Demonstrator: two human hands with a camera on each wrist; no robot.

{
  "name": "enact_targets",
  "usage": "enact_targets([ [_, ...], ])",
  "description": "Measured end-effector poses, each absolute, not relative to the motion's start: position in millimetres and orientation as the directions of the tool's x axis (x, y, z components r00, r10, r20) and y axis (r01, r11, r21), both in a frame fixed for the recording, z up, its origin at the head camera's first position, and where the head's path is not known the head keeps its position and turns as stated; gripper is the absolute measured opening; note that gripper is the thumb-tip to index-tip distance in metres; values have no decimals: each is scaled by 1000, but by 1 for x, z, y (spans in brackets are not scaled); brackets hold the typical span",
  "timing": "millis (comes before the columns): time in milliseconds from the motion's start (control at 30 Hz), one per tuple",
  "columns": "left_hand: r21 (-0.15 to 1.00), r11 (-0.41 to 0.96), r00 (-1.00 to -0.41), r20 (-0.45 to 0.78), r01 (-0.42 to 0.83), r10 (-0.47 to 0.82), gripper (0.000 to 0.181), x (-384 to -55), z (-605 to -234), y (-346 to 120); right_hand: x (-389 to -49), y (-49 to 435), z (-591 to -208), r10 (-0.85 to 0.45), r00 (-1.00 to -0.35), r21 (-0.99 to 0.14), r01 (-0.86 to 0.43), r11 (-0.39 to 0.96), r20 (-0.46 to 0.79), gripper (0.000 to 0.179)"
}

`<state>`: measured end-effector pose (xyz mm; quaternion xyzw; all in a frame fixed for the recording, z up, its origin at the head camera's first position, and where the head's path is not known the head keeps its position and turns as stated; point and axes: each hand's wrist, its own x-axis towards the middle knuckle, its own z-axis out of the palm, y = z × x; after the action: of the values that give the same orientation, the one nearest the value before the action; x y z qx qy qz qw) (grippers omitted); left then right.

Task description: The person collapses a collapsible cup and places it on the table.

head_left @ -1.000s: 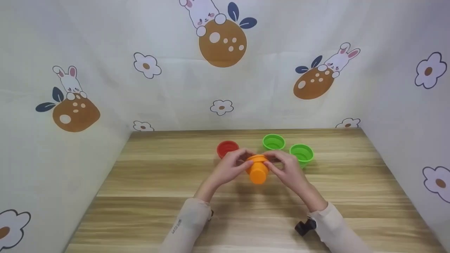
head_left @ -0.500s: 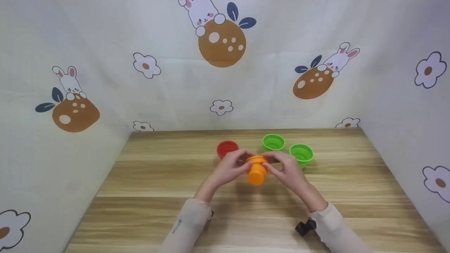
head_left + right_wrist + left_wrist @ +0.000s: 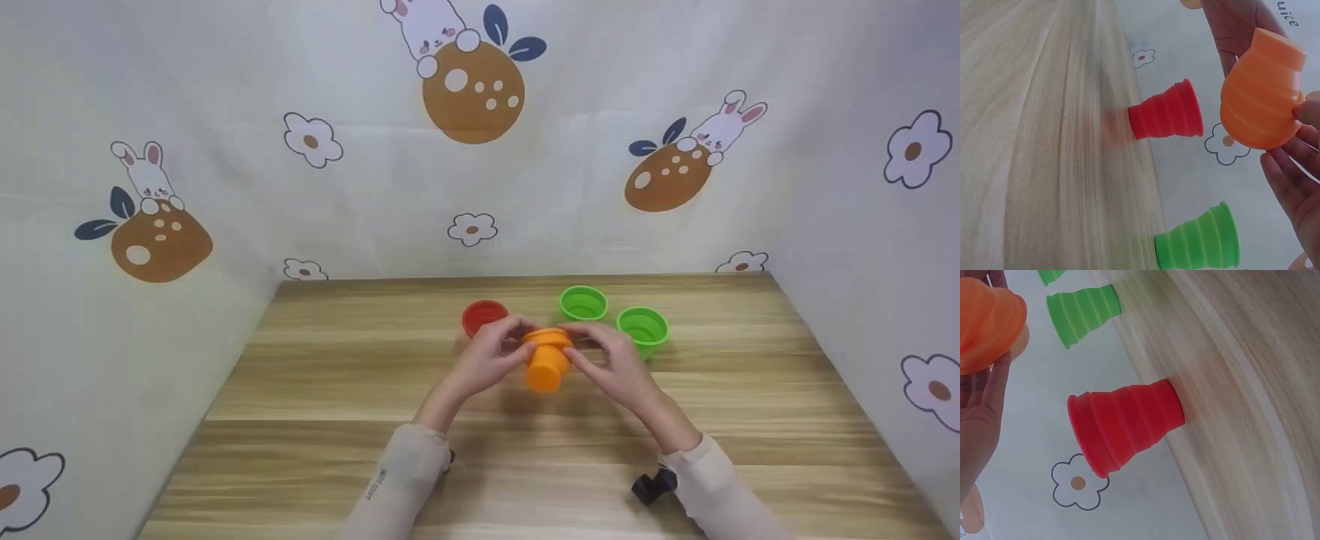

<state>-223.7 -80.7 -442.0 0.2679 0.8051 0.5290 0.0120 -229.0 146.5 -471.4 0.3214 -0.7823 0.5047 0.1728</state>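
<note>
An orange ribbed collapsible cup is held above the table between both hands, its narrow base tilted toward me. My left hand pinches its left side near the rim, thumb in front and fingers behind. On the opposite side, my right hand grips it the same way. The right wrist view shows the cup's wall bulging below the narrow base. Behind my left hand stands a red ribbed cup, partly covered by that hand. Two green cups, one at the back and one at right, stand upright beyond my right hand.
The wood-grain table meets a pale printed cloth at its back and sides. A black wrist device sits by the right sleeve.
The orange cup has turned slightly in my fingers, its base shifting a little to the left. Both hands keep hold of it and barely move; the other cups stay put.
</note>
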Motion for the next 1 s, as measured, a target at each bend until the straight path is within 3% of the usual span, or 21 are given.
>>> enact_targets([
  [567,888,239,-867,269,392,420,25,-224,-444,-80,-230,148,-475,-295,-779,-734,-623,269,553,27],
  [800,892,240,-869,260,383,421,24,-223,-445,-81,-231,146,-475,-289,-746,-674,-666,319,600,24],
  [1000,889,222,-857,277,400,434,24,-223,-445,-82,-233,145,-473,-297,-678,-557,-727,401,672,23],
])
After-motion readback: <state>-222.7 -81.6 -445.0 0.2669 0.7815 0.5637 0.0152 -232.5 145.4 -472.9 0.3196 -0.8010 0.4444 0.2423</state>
